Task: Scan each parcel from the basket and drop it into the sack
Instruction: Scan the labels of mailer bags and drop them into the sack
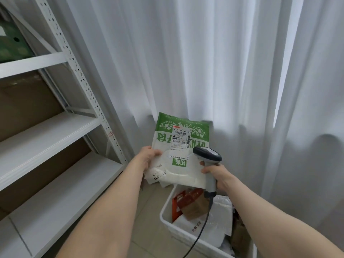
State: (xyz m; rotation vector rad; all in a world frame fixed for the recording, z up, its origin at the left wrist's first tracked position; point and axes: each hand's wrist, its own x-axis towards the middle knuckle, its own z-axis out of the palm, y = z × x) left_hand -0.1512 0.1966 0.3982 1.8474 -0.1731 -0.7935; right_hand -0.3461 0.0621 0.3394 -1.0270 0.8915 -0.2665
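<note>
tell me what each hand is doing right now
Left hand: closed on the green and white parcel.
Right hand: closed on the scanner.

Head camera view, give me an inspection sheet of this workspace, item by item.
Surface: tiled floor, no table seen.
Job's things: green-and-white parcel held up; white basket below holds more parcels; sack not in view.
Clutter: nothing seen.
Grippers: left hand grips the parcel's left edge; right hand grips the scanner, whose head overlaps the parcel.
Cables: scanner cable hangs across the basket.
Surroundings: white shelving left, white curtain behind.
</note>
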